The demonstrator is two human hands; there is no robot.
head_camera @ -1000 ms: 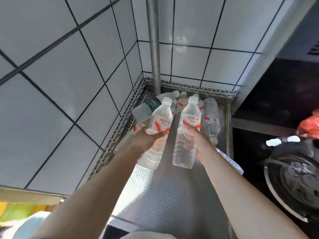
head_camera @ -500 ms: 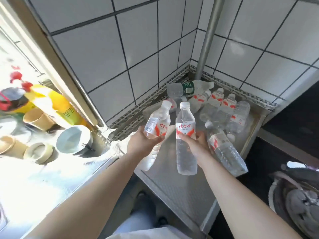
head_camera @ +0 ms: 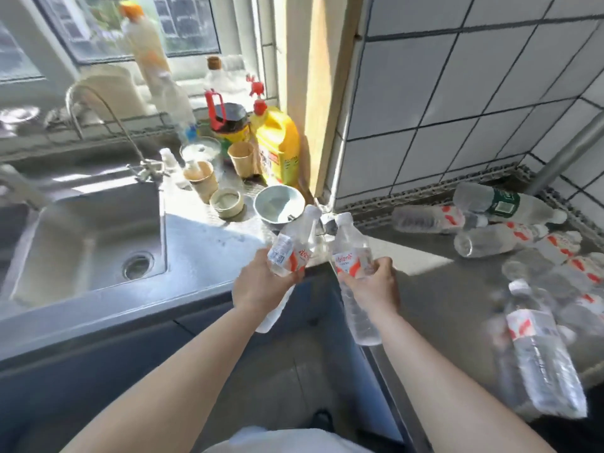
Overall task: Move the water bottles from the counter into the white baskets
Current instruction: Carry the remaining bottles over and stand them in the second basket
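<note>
- Gripping one bottle each, left hand (head_camera: 258,286) wraps its bottle (head_camera: 287,253), right hand (head_camera: 376,289) the other (head_camera: 351,253), both raised off the surface (head_camera: 434,289) for carrying.
- Remaining bottles (head_camera: 510,237) lie at right; no baskets visible.

1. Water bottles (head_camera: 542,354): clear, glossy plastic with paper-like red and white labels.
2. Counter (head_camera: 434,289): dull grey textured metal.
3. Sink (head_camera: 81,243): brushed steel.
4. Wall tiles (head_camera: 457,93): smooth, glossy white.
5. Cups (head_camera: 201,179): matt brown paper.

Sink (head_camera: 88,243) lies left, bottles (head_camera: 483,238) on counter (head_camera: 441,289) right.
</note>
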